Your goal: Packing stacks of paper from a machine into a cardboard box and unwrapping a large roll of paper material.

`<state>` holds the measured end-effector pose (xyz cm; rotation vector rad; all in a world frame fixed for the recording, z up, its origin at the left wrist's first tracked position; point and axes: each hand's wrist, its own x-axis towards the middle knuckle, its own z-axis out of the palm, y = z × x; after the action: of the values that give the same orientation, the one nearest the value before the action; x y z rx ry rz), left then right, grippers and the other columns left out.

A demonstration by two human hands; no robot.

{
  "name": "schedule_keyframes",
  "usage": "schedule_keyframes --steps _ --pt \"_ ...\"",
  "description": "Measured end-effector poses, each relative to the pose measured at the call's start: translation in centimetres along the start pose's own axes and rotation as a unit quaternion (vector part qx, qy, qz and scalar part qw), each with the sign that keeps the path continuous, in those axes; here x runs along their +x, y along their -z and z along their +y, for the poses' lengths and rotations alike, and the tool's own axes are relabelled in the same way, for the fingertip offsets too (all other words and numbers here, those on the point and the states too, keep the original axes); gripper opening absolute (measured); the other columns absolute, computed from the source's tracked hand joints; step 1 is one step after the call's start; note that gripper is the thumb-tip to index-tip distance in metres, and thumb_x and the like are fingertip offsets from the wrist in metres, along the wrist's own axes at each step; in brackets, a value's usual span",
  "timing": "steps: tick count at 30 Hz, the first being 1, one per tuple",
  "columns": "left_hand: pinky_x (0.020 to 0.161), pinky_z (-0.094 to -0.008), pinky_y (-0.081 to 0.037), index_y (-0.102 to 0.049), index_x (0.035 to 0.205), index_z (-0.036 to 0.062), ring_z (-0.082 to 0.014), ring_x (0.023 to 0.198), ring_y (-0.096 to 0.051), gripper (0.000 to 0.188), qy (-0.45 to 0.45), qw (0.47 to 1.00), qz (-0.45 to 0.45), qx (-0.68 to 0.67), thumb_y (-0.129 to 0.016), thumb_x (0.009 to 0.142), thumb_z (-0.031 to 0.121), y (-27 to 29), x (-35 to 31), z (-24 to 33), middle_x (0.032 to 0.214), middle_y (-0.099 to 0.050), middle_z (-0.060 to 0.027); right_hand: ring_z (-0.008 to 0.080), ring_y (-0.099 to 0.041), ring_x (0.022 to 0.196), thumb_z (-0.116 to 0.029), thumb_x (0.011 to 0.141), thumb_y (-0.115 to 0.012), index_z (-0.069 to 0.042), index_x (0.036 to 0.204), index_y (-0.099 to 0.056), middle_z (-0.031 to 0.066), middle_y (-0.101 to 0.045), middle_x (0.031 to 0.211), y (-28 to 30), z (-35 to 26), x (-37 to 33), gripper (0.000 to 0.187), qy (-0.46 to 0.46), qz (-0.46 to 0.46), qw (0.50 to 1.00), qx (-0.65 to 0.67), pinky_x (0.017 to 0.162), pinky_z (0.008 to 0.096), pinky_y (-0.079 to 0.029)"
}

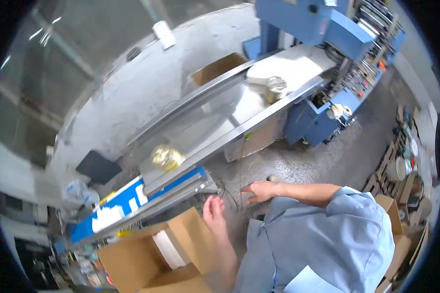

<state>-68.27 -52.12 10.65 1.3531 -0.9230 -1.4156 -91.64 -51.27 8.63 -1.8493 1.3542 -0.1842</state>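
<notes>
My left hand (214, 214) is raised beside the flap of an open cardboard box (127, 261), fingers apart and holding nothing. A white flat piece (170, 249) lies inside that box against one wall. To the right, my right hand (260, 191) reaches across in front of my body, its fingers stretched out and the palm bare. Ahead of both hands runs a metal conveyor (220, 124). A shiny package in clear and yellowish wrap (166, 157) sits at its near end, and a similar package (275, 89) lies farther up, close to the machine.
A large blue machine (303, 22) with rollers stands at the far right end of the conveyor. A blue belt with white pieces (124, 210) extends to the left. Another open cardboard box (219, 68) is behind the conveyor. Pallets and buckets (398, 169) line the right side.
</notes>
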Motion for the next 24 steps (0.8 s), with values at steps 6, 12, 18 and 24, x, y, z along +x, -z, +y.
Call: schedule_keyframes --steps 6,12,18,24 --pt "0.077 -0.0295 -0.056 -0.054 0.129 -0.0015 -0.02 0.092 -0.067 0.039 -0.035 0.988 -0.147 0.025 -0.057 0.099 0.024 -17.2 8.6 3.8 0.109 -0.066 -0.0143 0.0414 -0.06 0.107 -0.043 0.089 -0.063 -0.006 0.138 -0.046 0.0244 -0.063 0.114 6.1 8.5 -5.8 0.064 -0.047 0.028 0.997 0.059 0.092 0.0477 -0.047" --pt "0.074 -0.027 -0.054 -0.056 0.124 -0.0033 -0.0162 0.089 -0.065 0.042 -0.059 0.98 -0.158 0.103 -0.059 0.098 0.03 -33.3 19.7 3.5 0.103 -0.066 -0.0106 0.0409 -0.061 0.102 -0.046 0.089 -0.063 -0.005 0.133 -0.052 0.0227 -0.065 0.112 15.4 14.8 -10.1 0.062 -0.021 0.076 0.991 0.108 0.088 0.0477 -0.048" --pt "0.07 -0.0271 -0.053 -0.056 0.12 -0.0056 -0.0144 0.084 -0.063 0.038 0.058 0.973 -0.184 0.125 -0.059 0.098 0.025 -44.6 27.2 5.3 0.097 -0.064 -0.0071 0.0371 -0.065 0.095 -0.043 0.089 -0.064 -0.003 0.118 -0.061 0.0186 -0.069 0.103 26.0 19.0 -12.7 0.049 0.002 0.084 0.986 0.145 0.082 0.0444 -0.052" --pt "0.067 -0.0266 -0.053 -0.055 0.121 -0.0056 -0.0148 0.087 -0.065 0.037 0.044 0.967 -0.238 0.075 -0.062 0.096 0.021 -48.9 32.1 4.1 0.098 -0.064 -0.0065 0.0308 -0.067 0.078 -0.024 0.087 -0.071 -0.001 0.104 -0.066 0.0125 -0.068 0.084 30.8 21.6 -12.7 0.03 0.039 0.272 0.935 0.223 0.071 0.0383 -0.054"
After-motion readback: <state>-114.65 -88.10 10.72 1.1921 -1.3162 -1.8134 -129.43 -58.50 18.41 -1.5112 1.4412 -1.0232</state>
